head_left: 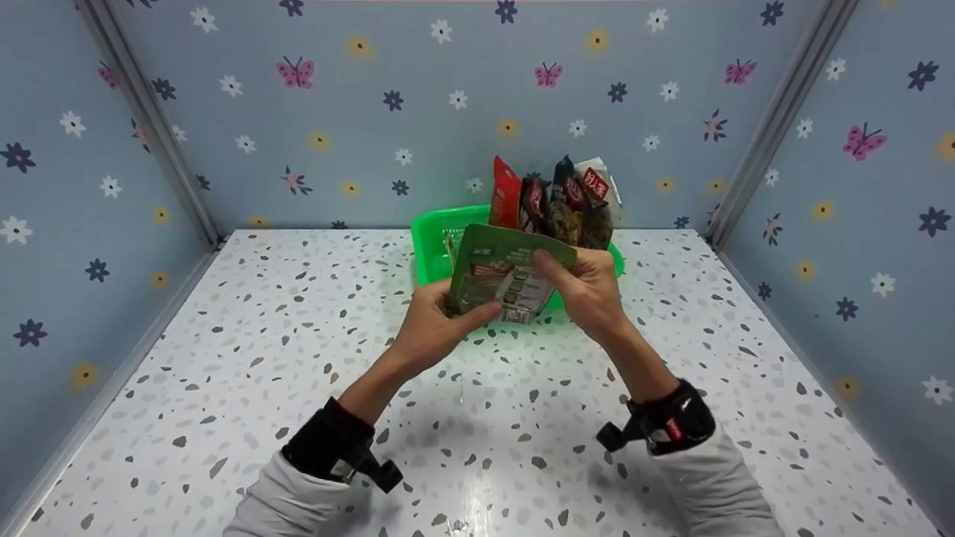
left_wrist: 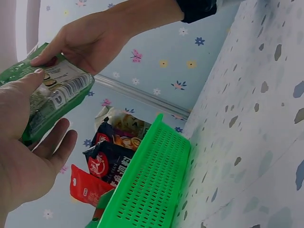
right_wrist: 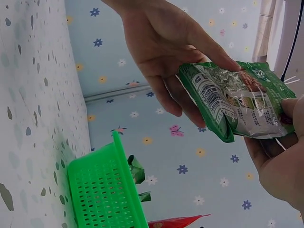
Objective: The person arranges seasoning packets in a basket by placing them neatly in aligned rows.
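Observation:
Both hands hold a green printed food packet (head_left: 507, 272) above the near side of a green plastic basket (head_left: 429, 239). My left hand (head_left: 429, 328) grips its lower left part, thumb on the printed face. At the upper right my right hand (head_left: 593, 294) pinches it, the thumb on the face and the fingers behind. A barcode and small pictures show on the packet (left_wrist: 61, 92) in the left wrist view. Standing in the basket are a red packet (head_left: 505, 195), dark packets (head_left: 565, 198) and a white-and-brown packet (head_left: 603, 194).
The basket stands on a white speckled tabletop (head_left: 298, 373), close to the flowered back wall (head_left: 418, 119). Side walls (head_left: 858, 224) rise left and right. Green packet corners (right_wrist: 136, 169) poke over the basket's rim in the right wrist view.

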